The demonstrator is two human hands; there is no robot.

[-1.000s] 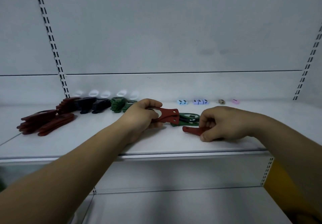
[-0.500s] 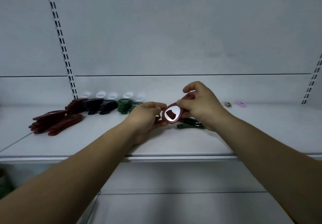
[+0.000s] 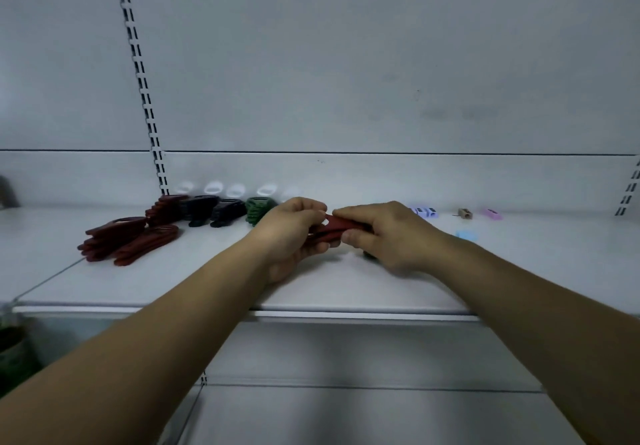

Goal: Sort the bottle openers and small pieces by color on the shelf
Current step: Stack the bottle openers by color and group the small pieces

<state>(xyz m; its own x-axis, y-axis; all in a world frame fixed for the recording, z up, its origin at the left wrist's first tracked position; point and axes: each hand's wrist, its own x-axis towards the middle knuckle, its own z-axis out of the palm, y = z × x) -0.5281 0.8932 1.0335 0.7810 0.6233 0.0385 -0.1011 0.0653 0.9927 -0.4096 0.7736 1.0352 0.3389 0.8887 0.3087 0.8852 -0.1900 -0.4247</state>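
Bundle of flat dark-red plastic-looking bottle openers [image 3: 337,226] held off the white metal shelf [image 3: 346,292], mid-span, between both hands. Count in the bundle unclear; at least two edges show.

Left hand [image 3: 291,233]: fingers curled over the bundle's left end, thumb hidden. Right hand [image 3: 388,233]: fingers folded over the top of the right end, thumb tucked beneath, a pinch. Neither hand is spread. Bundle's long axis runs across the shelf, left to right, right end a touch higher.

Something small and dark green [image 3: 369,255] lies on the shelf under the right hand; too hidden to name.

Left of the hands: loose fan of dark-red flat openers [image 3: 128,237] towards the front, a second dark-red stack [image 3: 164,207] behind it, then black openers [image 3: 207,209], then green openers [image 3: 258,207] just beside the left hand. Right of the hands, along the back: lilac small blocks [image 3: 424,212], a tan block [image 3: 465,214], a pink block [image 3: 491,214]; a pale-blue block [image 3: 467,236] sits nearer the front.

Key relation: the red group lies well to the left, past green and black. Left hand is the nearer one. The fan's pieces point front-left to back-right, so the bundle would likely need a slight turn to lie alongside. Judgement: right hand lets go, left carries leftward; the risk is the bundle splaying in a one-handed hold
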